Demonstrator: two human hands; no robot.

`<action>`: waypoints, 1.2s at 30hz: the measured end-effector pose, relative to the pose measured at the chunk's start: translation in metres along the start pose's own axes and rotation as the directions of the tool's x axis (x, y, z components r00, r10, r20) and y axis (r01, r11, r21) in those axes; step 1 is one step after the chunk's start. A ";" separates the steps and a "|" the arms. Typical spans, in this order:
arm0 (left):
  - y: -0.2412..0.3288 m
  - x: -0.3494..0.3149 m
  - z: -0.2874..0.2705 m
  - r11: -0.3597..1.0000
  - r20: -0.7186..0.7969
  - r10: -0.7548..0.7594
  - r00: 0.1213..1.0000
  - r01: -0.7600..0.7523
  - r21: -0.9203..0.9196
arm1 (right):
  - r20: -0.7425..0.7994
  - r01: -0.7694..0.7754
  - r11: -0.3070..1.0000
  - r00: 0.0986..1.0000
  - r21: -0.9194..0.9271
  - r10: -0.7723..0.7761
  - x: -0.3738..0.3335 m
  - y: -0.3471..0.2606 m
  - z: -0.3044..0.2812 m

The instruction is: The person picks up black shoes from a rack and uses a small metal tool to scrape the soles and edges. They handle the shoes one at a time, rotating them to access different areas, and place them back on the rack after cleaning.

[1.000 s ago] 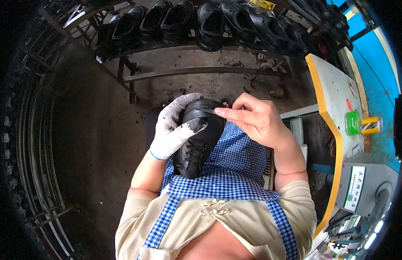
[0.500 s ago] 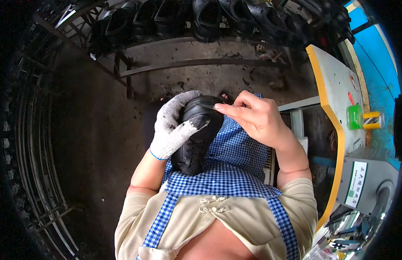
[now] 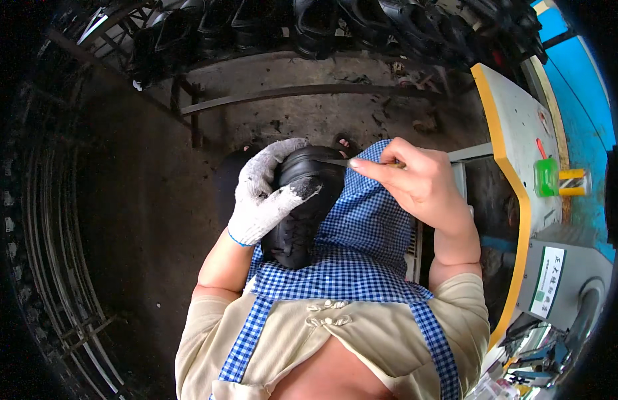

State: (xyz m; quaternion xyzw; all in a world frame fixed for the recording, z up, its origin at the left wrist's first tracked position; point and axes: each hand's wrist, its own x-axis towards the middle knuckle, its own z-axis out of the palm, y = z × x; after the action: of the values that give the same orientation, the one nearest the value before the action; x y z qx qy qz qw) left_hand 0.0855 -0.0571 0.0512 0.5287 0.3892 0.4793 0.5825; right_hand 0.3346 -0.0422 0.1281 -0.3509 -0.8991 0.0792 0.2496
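The gloved left hand (image 3: pixel 263 195) clenches a black shoe (image 3: pixel 299 223) against the checked apron (image 3: pixel 345 270); the bare right hand's (image 3: pixel 415 179) grip pinches a slim tool (image 3: pixel 334 161) at the shoe's toe. Work there seems under way (how much remains, I cannot tell). A white-and-green label (image 3: pixel 547 281) bears dark characters.

A dark rack (image 3: pixel 309 89) bears black shoes (image 3: pixel 315 30), and a yellow-edged white table (image 3: pixel 515 127) a green container (image 3: pixel 546 179).
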 end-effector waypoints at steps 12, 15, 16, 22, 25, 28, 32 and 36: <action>-0.012 0.008 0.002 0.969 0.098 0.129 0.987 -0.146 0.197 | 0.095 0.053 0.994 0.994 -0.094 -0.044 0.002 0.002 -0.017; -0.005 0.010 0.006 0.950 0.100 0.156 0.983 -0.177 0.256 | 0.145 0.084 0.984 0.988 -0.157 -0.061 0.004 0.002 -0.019; -0.003 0.011 0.007 0.950 0.108 0.146 0.983 -0.170 0.260 | 0.162 0.098 0.979 0.984 -0.180 -0.068 0.005 0.001 -0.020; 0.001 0.013 0.014 0.915 0.204 0.178 0.962 -0.239 0.326 | 0.216 0.133 0.982 0.971 -0.136 -0.102 0.013 -0.003 -0.016; -0.004 0.009 0.011 0.954 0.116 0.166 0.979 -0.190 0.233 | 0.080 0.065 0.992 0.995 -0.110 -0.056 0.015 0.003 -0.024; -0.002 0.012 0.010 0.978 0.117 0.144 0.983 -0.160 0.135 | 0.080 0.029 0.999 0.996 -0.028 -0.027 0.007 0.010 -0.025; -0.002 0.010 0.010 0.983 0.106 0.097 0.990 -0.111 0.145 | 0.165 -0.009 0.999 0.986 0.034 0.003 0.001 0.006 -0.020; -0.008 0.009 0.011 0.968 0.104 0.078 0.992 -0.100 0.229 | 0.160 0.014 1.000 0.987 0.001 -0.014 0.001 0.004 -0.012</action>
State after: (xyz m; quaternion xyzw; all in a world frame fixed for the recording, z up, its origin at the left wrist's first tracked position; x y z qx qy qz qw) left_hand 0.0995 -0.0508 0.0457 0.6325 0.3908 0.4305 0.5116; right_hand 0.3425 -0.0386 0.1372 -0.3373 -0.9185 0.1054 0.1773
